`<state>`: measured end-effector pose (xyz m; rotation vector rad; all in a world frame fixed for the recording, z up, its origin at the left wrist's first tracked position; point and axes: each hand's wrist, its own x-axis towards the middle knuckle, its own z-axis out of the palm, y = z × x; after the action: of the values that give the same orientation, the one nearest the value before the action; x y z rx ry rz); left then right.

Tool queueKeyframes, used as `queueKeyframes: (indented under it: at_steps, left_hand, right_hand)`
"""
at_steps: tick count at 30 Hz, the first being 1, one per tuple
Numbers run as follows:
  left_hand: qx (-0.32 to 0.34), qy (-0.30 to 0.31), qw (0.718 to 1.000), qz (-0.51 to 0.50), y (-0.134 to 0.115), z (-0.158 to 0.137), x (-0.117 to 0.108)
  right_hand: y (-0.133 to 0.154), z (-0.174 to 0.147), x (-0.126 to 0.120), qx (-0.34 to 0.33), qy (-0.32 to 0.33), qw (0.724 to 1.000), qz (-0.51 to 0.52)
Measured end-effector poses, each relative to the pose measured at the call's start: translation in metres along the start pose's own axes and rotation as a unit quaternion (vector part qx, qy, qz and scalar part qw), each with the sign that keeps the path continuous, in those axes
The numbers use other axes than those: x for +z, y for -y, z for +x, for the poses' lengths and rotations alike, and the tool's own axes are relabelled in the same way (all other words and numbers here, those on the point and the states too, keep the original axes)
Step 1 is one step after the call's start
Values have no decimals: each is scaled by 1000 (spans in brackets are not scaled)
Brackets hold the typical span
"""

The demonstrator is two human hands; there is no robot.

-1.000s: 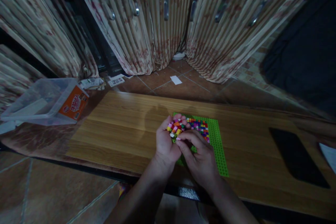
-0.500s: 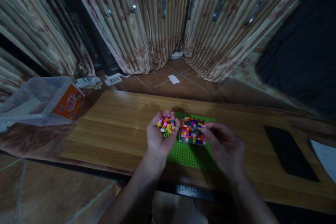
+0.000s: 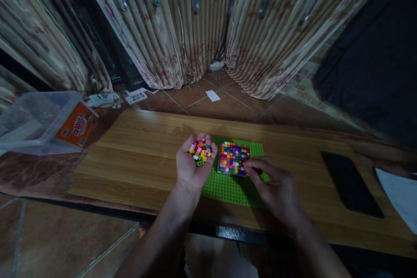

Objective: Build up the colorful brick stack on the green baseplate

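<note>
Near the centre of the frame, a square block of small multicoloured plastic bricks (image 3: 233,156) sits on a bright green studded baseplate (image 3: 228,190), which lies on a brown wood-grain tabletop (image 3: 143,160). Just to its left in the frame, the left hand (image 3: 190,168) is cupped palm up, fingers slightly curled beneath loose coloured bricks (image 3: 201,150). At the block's right edge, the right hand (image 3: 276,182) has thumb and forefinger tips close together; whether they pinch a brick, I cannot tell.
</note>
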<state>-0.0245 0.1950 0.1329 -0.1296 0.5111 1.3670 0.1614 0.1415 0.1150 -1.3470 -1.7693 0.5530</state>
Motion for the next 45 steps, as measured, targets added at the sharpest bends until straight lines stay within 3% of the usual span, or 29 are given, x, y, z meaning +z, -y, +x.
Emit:
queueKeyframes:
  at_steps: [3,8,20,27,36,45]
  left_hand:
    - [3,-1,1000,3,0,1,-1]
    - [2,6,1000,2,-1,3,-3]
    - [1,13,1000,2,-2,3,-3]
    - [3,14,1000,2,-1,4,-4]
    - [2,0,1000,14,-1,3,-1]
    - [0,7,1000,15,-1,3,-2]
  right_hand:
    - [-1,-2,1,-12,22,999,-23]
    - [-6,-2,3,-18,4,998,-55]
    - [-12,-2,6,28,-13,1000,2]
    - [-13,2,3,110,-111,985,75]
    - [-6,1,15,201,-73,972,103]
    - [-7,4,19,245,-83,950,174]
